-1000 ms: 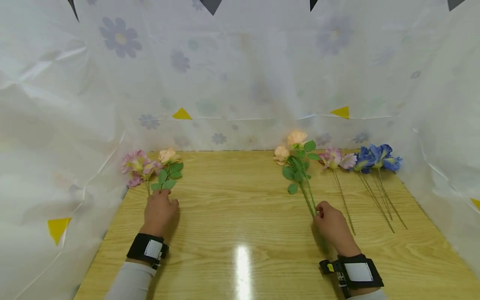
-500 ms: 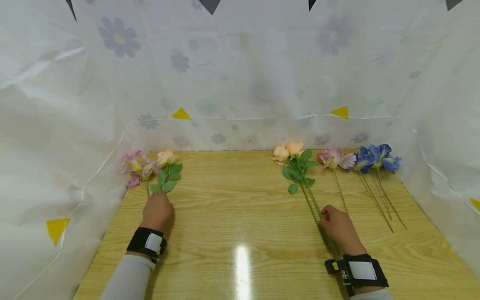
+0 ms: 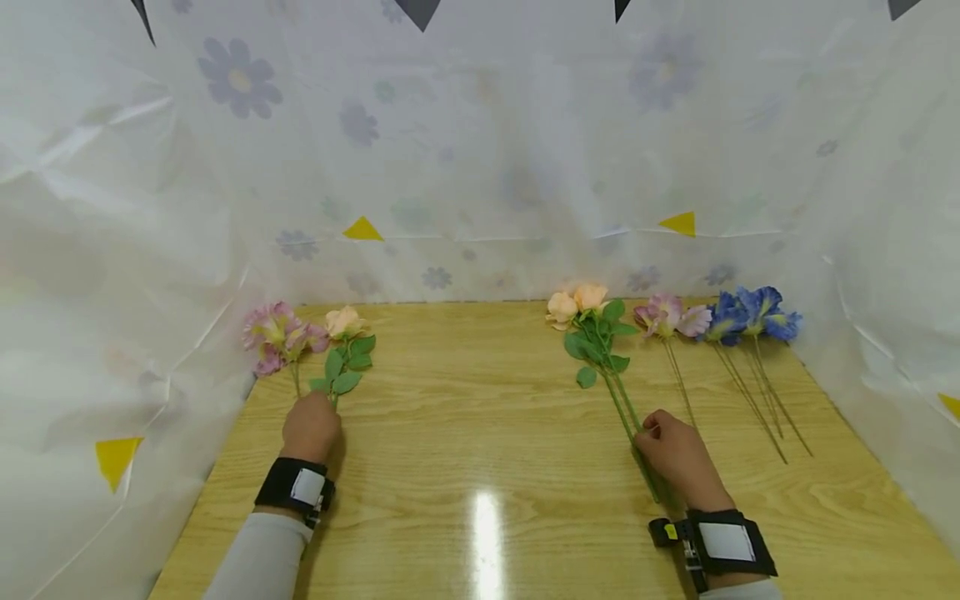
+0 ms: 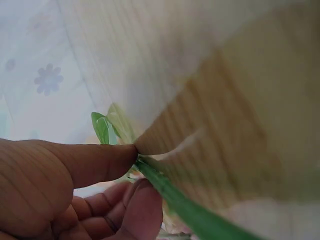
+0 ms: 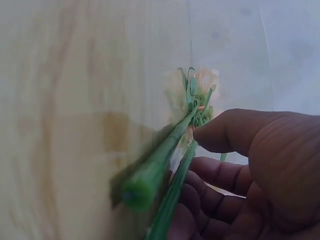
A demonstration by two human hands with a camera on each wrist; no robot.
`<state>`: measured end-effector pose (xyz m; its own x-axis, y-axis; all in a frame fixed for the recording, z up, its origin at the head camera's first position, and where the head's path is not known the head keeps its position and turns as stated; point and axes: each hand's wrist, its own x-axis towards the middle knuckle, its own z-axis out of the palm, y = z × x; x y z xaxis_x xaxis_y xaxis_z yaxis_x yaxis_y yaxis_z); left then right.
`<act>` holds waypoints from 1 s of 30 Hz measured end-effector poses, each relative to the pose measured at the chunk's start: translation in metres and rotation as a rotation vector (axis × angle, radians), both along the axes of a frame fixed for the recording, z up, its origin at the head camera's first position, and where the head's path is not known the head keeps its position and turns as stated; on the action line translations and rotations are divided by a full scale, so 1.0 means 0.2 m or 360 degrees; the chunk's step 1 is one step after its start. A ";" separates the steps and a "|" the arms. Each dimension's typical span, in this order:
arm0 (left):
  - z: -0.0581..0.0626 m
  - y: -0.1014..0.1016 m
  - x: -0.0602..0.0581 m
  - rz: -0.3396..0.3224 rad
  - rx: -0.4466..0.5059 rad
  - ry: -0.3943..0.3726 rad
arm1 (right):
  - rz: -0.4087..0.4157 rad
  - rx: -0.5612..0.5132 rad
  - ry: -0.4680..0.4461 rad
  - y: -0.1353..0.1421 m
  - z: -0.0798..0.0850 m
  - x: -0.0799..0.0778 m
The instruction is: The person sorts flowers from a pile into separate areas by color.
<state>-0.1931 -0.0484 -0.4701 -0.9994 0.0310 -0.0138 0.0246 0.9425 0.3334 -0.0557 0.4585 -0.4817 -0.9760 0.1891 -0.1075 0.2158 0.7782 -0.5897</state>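
On the left, a peach rose point(image 3: 345, 322) with green leaves lies beside a bunch of pink-purple flowers point(image 3: 277, 333). My left hand point(image 3: 311, 427) pinches the rose's green stem point(image 4: 172, 192) between thumb and fingers, as the left wrist view shows. Two more peach roses point(image 3: 576, 305) lie side by side, right of centre, their stems point(image 3: 625, 417) slanting toward me. My right hand point(image 3: 678, 458) is at those stems. In the right wrist view one stem point(image 5: 175, 192) runs between its thumb tip and curled fingers; the other stem point(image 5: 150, 175) lies just beside it.
Farther right lie a pink flower point(image 3: 667, 317) and blue flowers point(image 3: 757, 317) with thin stems. The wooden table point(image 3: 480, 400) ends against a pale flower-printed sheet point(image 3: 480, 150) at the back, with similar sheets at both sides.
The right-hand rose came down beside the other as my right hand drew back, then shifted slightly left. My left hand drew back too, and its rose has moved slightly right, away from the pink-purple flowers.
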 end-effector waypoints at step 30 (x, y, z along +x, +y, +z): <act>0.01 -0.03 -0.02 -0.0135 0.0467 0.0045 | -0.0037 -0.0065 0.0039 -0.03 0.08 -0.02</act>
<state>-0.1981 -0.0547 -0.4683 -0.9930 0.1127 0.0358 0.1121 0.8001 0.5893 -0.0595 0.4532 -0.4657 -0.9739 0.2077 -0.0918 0.2186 0.7484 -0.6262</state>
